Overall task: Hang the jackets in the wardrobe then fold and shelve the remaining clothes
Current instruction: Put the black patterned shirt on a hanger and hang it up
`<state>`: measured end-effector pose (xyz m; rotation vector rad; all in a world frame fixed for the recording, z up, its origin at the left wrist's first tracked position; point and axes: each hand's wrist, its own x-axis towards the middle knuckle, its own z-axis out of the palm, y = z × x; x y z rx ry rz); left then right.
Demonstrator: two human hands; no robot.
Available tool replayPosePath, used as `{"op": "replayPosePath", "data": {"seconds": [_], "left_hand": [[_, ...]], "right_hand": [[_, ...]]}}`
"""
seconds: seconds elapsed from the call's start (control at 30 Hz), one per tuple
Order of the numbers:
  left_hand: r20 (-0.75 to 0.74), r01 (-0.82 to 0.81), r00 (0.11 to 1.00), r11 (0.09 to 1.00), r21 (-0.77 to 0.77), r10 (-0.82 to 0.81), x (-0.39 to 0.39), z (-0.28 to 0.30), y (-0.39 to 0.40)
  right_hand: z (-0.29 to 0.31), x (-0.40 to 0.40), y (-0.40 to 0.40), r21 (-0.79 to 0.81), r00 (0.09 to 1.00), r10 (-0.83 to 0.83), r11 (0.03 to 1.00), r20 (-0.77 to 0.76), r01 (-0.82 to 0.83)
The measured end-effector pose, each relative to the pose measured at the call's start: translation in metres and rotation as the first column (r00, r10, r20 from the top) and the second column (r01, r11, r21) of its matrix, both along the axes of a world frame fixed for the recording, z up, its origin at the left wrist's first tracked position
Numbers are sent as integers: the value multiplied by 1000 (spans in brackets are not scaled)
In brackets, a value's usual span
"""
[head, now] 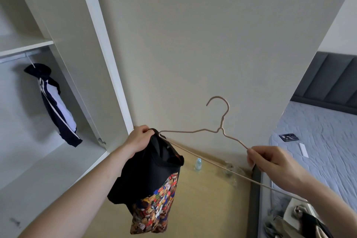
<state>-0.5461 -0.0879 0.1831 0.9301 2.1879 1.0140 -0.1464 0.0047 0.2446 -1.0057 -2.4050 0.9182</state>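
Two bare forearms in view, no sleeves showing up to the frame edge. Left hand [139, 139] and right hand [270, 162]: no rings, watch or gloves.

Both bare forearms reach forward. The left hand [139, 138] is curled tight, gripping; the right hand [270, 161], nearer, pinches with fingertips.

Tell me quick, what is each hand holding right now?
Left hand: gripping the black garment at its top edge.
Right hand: pinching the wire hanger at its right shoulder.
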Motion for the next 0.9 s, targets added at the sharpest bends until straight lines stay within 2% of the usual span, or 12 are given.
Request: {"op": "replayPosePath", "data": {"seconds": [0.3,0.57,0.7,0.83,0.9], "left_hand": [[-27,-37,999,997,65,39,-15,19,1],[-70,113,992,983,145,-104,14,48,10],[-38,190,982,951,244,-187,42,65,16],[-22,266,961,907,327,-274,69,81,22],[-89,364,931,869,335,-355,82,83,22]], "right_hand": [[-6,-16,3,12,997,46,999,63,-47],[-11,-34,6,32,994,100,994,37,-101],[-23,-48,4,111,997,80,990,21,-82],[-31,-60,2,80,997,36,996,-64,-31],[-33,-61,2,74,992,19,997,-123,-10]]}}
